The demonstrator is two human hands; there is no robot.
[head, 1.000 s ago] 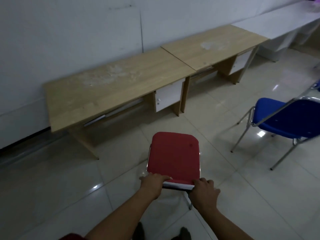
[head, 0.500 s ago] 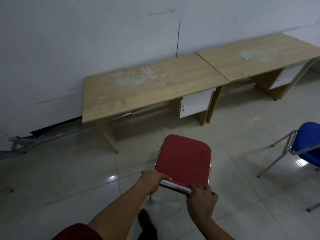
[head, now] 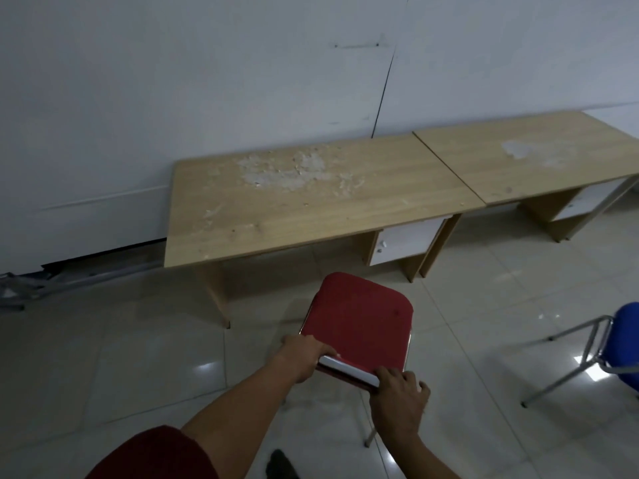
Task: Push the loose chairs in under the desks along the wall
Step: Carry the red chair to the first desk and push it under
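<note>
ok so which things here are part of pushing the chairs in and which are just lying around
Part of the job:
- red chair, held at its back by the left hand and right hand
- near desk
- far desk
- blue chair, loose at the right edge

Just lying about:
- white flakes on the near desk
- metal frame on the floor by the wall

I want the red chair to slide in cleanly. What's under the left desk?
Under the left desk: bare floor tile, a white drawer unit at right. The top hides the back.
</note>
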